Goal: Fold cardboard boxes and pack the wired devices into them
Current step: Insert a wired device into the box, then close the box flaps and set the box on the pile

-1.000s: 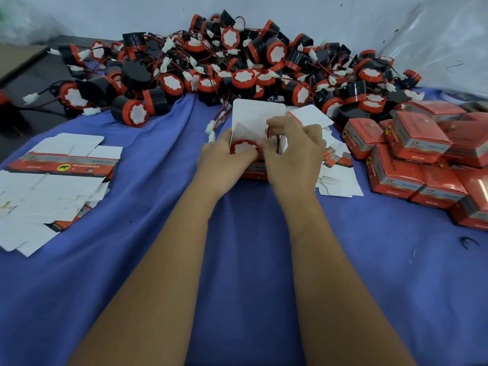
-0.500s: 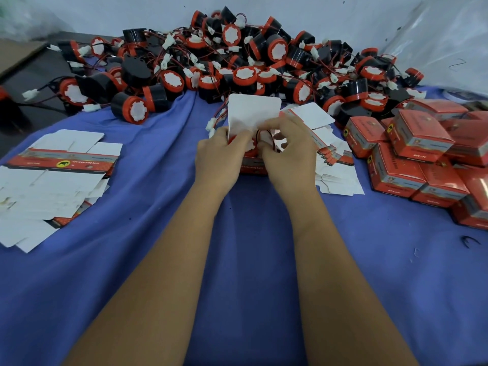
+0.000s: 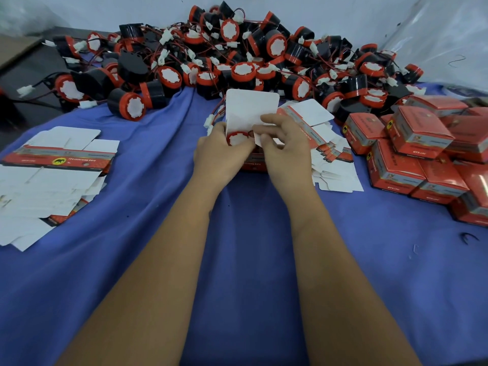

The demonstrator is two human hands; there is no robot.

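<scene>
Cardboard box (image 3: 252, 109) held by left hand (image 3: 219, 151); right hand (image 3: 284, 149) pinches its flap

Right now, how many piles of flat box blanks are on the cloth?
2. Left pile at the cloth's left edge; right pile just right of the right hand. More may be hidden beneath.

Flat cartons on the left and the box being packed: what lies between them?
In the head view, only bare blue cloth lies between the flat cartons and the box the hands hold.
</scene>
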